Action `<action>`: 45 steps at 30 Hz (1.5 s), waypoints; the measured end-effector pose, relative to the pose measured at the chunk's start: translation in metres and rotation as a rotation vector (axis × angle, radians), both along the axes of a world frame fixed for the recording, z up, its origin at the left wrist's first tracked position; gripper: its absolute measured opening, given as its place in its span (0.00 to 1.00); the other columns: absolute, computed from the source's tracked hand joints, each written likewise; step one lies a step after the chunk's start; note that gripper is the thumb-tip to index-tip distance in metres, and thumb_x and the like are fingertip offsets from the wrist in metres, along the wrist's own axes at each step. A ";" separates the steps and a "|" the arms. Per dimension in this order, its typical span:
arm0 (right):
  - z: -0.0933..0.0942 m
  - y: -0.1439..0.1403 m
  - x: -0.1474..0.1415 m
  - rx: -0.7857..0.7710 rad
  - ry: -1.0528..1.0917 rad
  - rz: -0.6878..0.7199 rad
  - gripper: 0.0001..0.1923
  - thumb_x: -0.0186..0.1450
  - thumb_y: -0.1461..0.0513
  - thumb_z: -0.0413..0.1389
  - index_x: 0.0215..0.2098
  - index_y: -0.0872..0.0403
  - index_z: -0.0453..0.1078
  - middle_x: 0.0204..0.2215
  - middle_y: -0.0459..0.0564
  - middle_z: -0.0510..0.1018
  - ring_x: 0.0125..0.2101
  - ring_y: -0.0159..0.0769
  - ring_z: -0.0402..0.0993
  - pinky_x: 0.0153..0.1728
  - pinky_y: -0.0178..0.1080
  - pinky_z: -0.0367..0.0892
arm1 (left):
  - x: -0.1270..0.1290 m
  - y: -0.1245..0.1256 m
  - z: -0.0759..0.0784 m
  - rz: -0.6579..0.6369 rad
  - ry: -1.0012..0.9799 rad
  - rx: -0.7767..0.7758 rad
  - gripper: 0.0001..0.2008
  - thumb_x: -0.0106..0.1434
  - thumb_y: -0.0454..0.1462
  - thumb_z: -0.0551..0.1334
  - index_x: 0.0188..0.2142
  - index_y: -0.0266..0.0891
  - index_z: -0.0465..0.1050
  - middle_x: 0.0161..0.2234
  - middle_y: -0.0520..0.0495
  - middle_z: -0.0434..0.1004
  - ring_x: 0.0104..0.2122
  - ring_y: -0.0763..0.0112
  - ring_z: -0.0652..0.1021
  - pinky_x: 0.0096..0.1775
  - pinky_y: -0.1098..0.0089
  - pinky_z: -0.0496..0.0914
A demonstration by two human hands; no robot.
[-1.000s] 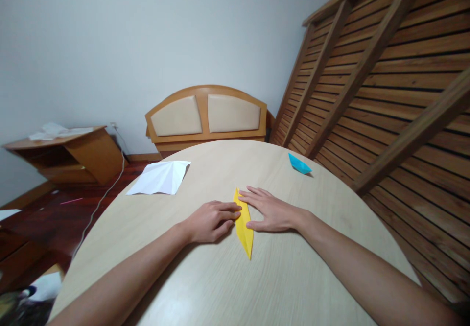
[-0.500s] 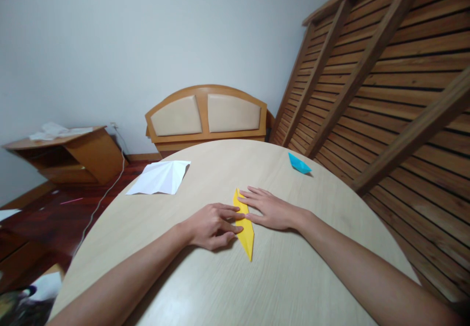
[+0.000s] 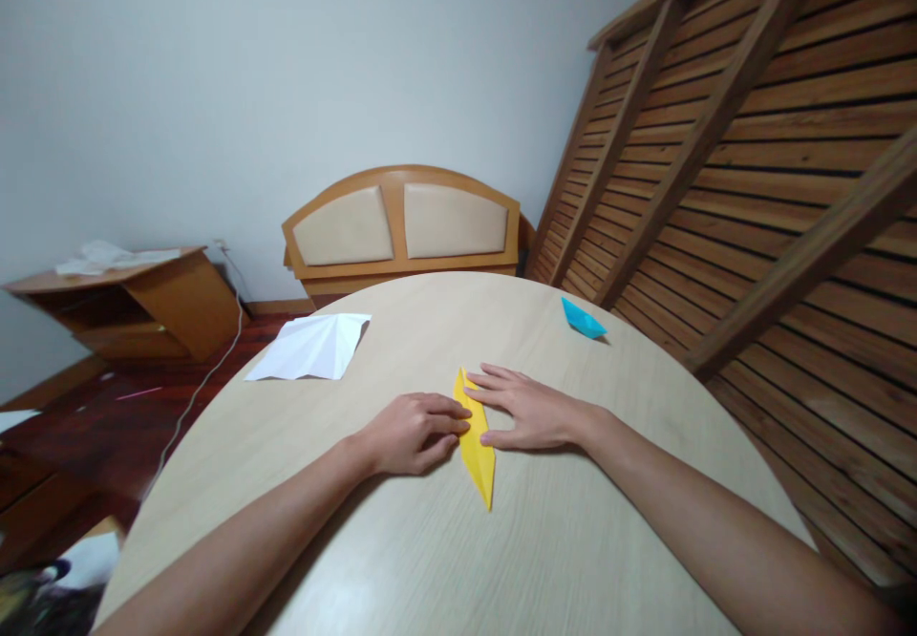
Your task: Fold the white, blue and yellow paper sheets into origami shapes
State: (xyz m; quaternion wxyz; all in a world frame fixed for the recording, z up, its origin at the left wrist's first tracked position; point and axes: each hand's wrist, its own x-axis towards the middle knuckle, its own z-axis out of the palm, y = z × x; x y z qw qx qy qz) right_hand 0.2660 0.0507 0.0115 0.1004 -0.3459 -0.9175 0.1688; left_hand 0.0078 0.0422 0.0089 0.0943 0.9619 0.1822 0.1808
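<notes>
A folded yellow paper (image 3: 479,464), long and narrow with pointed ends, lies on the round table in front of me. At its left edge, my left hand (image 3: 415,434) has its fingers drawn together, the tips over the paper and the thumb close beside the edge. From the other side my right hand (image 3: 530,412) rests open, fingers spread, with fingertips on the upper part and the thumb at the right edge. Part of the paper's left side is hidden beneath the left fingertips.
A creased white paper sheet (image 3: 311,348) lies on the table (image 3: 573,540) at the back left. Near the back right edge sits a small blue folded paper boat (image 3: 583,319). Beyond are a headboard (image 3: 401,221), a wooden cabinet (image 3: 172,302) and leaning slatted wooden panels (image 3: 752,187).
My left fingers have drawn together and pulled back slightly toward the paper's left edge. The right thumb has moved a little down along the right edge. The paper has barely shifted.
</notes>
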 end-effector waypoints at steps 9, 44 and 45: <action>0.016 -0.003 -0.005 0.150 0.042 0.175 0.18 0.66 0.61 0.54 0.54 0.50 0.74 0.56 0.50 0.75 0.59 0.44 0.66 0.61 0.48 0.58 | -0.004 0.005 -0.006 0.059 -0.003 -0.005 0.15 0.69 0.34 0.55 0.51 0.42 0.75 0.51 0.44 0.78 0.48 0.65 0.79 0.50 0.63 0.74; 0.009 -0.002 -0.007 0.142 0.144 0.124 0.11 0.63 0.66 0.55 0.43 0.52 0.73 0.46 0.52 0.80 0.50 0.43 0.74 0.53 0.45 0.65 | -0.005 0.011 -0.013 0.118 0.016 0.013 0.12 0.73 0.36 0.54 0.48 0.43 0.76 0.50 0.47 0.80 0.46 0.67 0.81 0.49 0.67 0.74; 0.009 -0.003 -0.007 0.143 0.143 0.123 0.10 0.62 0.66 0.56 0.42 0.52 0.73 0.46 0.52 0.80 0.49 0.43 0.74 0.53 0.45 0.65 | -0.005 0.011 -0.013 0.119 0.018 0.011 0.12 0.73 0.36 0.54 0.48 0.43 0.76 0.50 0.47 0.80 0.46 0.67 0.80 0.49 0.67 0.74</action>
